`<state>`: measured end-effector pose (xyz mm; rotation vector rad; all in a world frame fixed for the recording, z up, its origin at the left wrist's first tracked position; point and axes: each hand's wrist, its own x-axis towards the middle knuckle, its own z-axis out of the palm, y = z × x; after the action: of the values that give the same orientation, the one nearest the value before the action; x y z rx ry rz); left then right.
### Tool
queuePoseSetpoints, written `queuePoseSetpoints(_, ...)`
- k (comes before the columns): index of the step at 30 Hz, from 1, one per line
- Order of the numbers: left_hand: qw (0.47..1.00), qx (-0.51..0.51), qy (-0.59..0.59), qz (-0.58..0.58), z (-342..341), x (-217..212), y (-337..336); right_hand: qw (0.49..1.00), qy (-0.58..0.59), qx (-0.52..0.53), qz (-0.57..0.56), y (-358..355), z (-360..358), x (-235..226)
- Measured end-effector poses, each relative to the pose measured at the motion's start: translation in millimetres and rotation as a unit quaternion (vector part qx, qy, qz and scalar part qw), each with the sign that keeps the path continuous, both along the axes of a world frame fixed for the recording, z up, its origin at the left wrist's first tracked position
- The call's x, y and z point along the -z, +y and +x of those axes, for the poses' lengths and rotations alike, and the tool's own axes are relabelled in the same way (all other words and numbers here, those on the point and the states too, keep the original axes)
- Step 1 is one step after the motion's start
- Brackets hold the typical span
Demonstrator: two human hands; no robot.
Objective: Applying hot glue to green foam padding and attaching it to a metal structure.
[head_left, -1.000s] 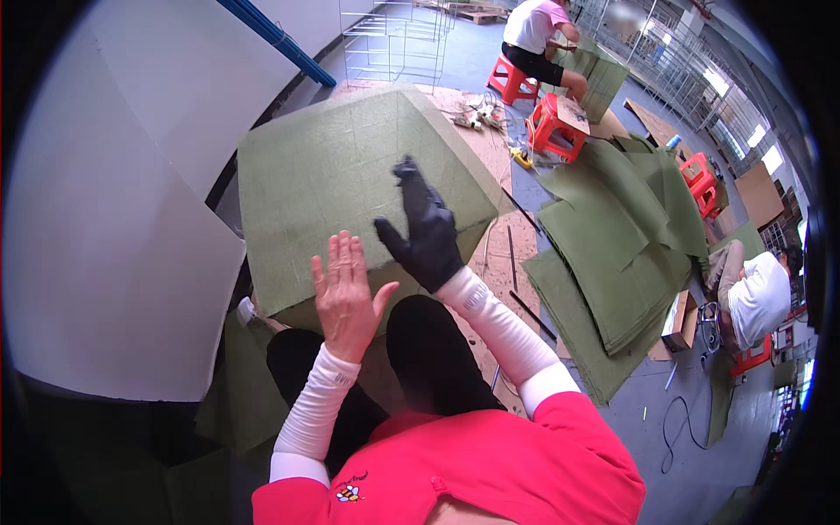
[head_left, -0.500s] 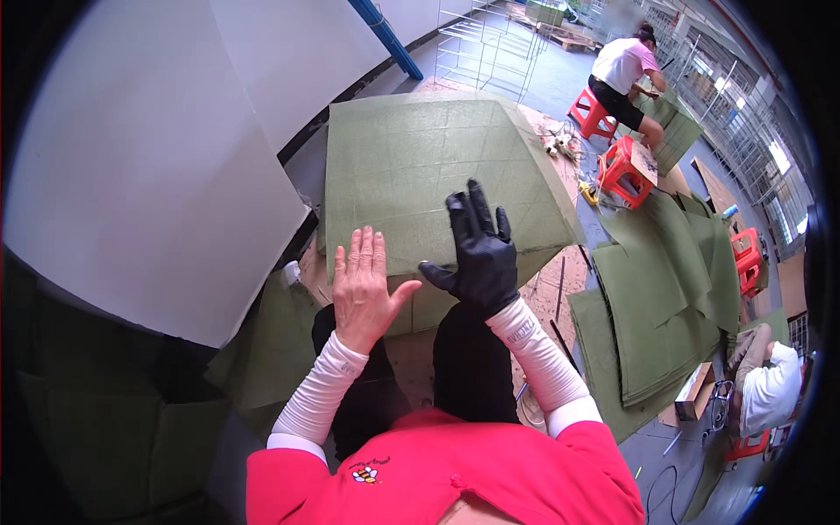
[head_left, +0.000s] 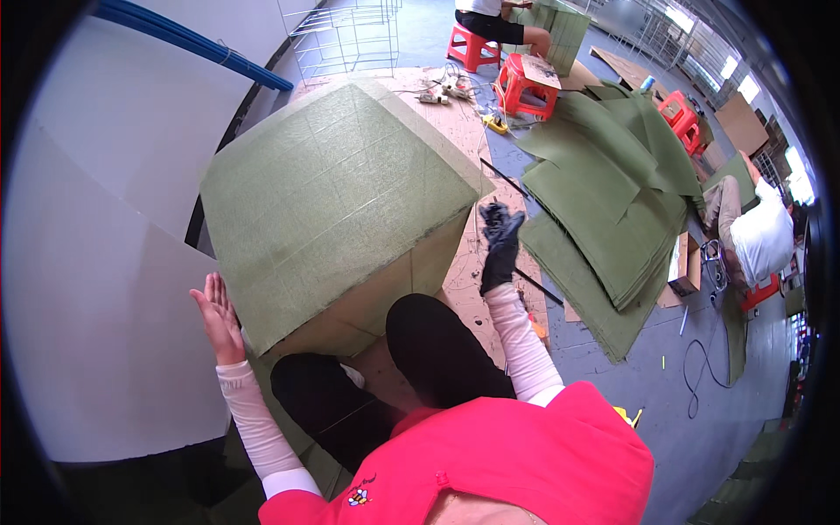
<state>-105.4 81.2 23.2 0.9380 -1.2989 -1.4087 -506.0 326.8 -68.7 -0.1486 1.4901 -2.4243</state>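
Observation:
A large box-shaped frame covered in green sheet (head_left: 337, 184) stands before my knees, with grid lines showing through its top. At its near left corner my bare left hand (head_left: 219, 319) is upright with straight fingers and holds nothing; whether the palm touches the side I cannot tell. My right hand (head_left: 501, 241), in a black glove, is just off the box's right side. Its fingers are loosely bent and apart, a little blurred, with nothing visible in them.
A pile of green sheets (head_left: 604, 210) lies on the floor to the right. A red stool (head_left: 528, 87), cables with plugs (head_left: 451, 87) and a wire frame (head_left: 346, 39) are at the back. Two people sit working, one far ahead, one in white (head_left: 761, 236) at right. A white wall (head_left: 105, 289) borders the left.
My hands have moved apart from above the box's near edge, the left to its left corner and the right to its right side. The box appears turned, and my view has shifted rightward.

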Motion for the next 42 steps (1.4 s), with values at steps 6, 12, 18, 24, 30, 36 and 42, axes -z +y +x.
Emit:
queuePoseSetpoints(6, 0.981, 0.083, 0.143, 0.104, -15.6, 16.9, -16.6, 0.954, 0.233, 0.139, 0.129, -59.5, -14.3, 64.2)
queuePoseSetpoints(12, 0.969, 0.090, 0.205, 0.100, -33.9, 5.6, -7.0, 0.972, 0.175, 0.080, 0.134, -93.6, -19.8, 48.2)
queuePoseSetpoints(18, 0.984, -0.003, 0.175, 0.045, -91.0, -13.0, 44.4, 0.984, 0.058, -0.164, -0.043, -170.8, -109.8, -26.5)
queuePoseSetpoints(24, 0.991, 0.125, 0.050, 0.029, -128.0, 4.0, 116.4, 0.980, 0.030, -0.172, 0.097, -253.5, -229.8, 14.5)
queuePoseSetpoints(30, 0.983, -0.178, 0.038, -0.012, -35.9, 25.4, -60.2, 0.982, 0.125, -0.137, -0.046, -217.2, -233.3, 53.9)
queuePoseSetpoints(36, 0.980, 0.013, 0.195, 0.038, -21.0, 43.1, -209.7, 0.953, 0.245, -0.174, 0.047, -51.5, -19.4, 61.9)
queuePoseSetpoints(42, 0.976, 0.009, 0.192, 0.103, -54.1, 38.9, -179.4, 0.828, 0.417, -0.226, 0.300, -32.2, 77.2, 28.0)
